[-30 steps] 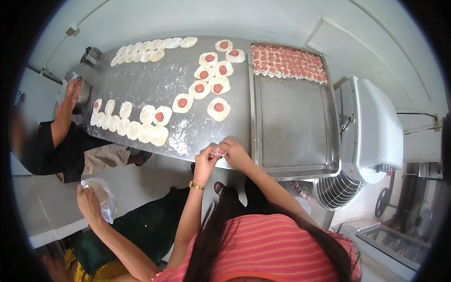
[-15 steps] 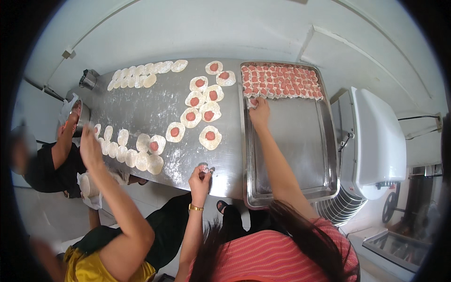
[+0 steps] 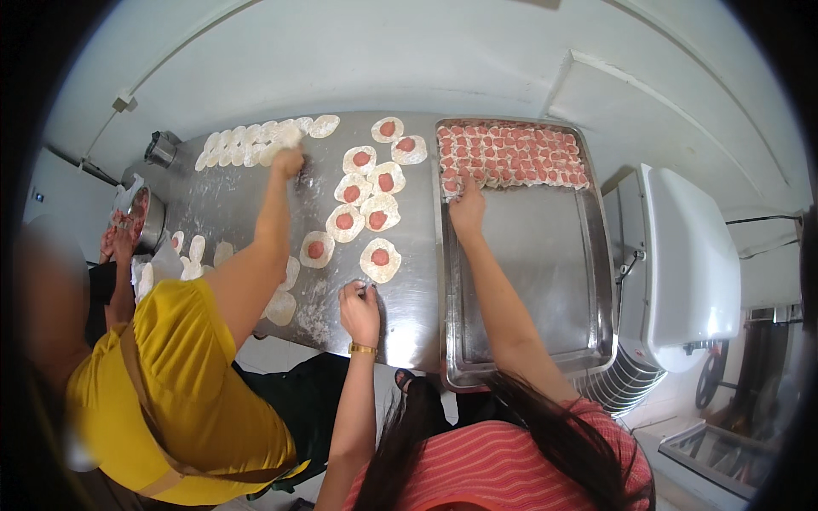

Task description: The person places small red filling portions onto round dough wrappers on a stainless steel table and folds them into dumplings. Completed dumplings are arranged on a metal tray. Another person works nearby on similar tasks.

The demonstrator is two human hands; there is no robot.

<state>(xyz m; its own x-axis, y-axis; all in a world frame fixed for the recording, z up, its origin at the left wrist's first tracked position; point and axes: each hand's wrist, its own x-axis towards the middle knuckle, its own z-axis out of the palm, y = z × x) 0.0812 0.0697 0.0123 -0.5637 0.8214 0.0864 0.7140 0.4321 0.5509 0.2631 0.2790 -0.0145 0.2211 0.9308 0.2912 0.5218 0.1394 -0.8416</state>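
Note:
My right hand [image 3: 465, 209] reaches into the large metal tray [image 3: 453, 307], its fingers closed on an open-topped dumpling [image 3: 452, 184] at the near left corner of the packed rows. Those rows of meat-filled dumplings [image 3: 511, 153] take up the far part of the tray. Over the table's near edge, my left hand [image 3: 360, 312] is curled around a small, dark, thin thing, mostly hidden by the fingers. Just beyond it lies a round wrapper with a ball of pink meat [image 3: 380, 258]. Several more filled wrappers [image 3: 351, 192] spread away toward the far edge.
A co-worker in yellow [image 3: 179, 375] stands close on my left, one arm stretched over the floured metal table [image 3: 256, 200] to overlapping plain wrappers [image 3: 243, 143]. Farther left, another person's hands are at a metal pot [image 3: 152, 217] of meat. A white machine [image 3: 686, 247] stands right of the tray.
My right hand has shifted slightly, and the dumpling now sits against the packed rows. My left hand has moved slightly forward. The co-worker in yellow has leaned in and reached to the far wrappers.

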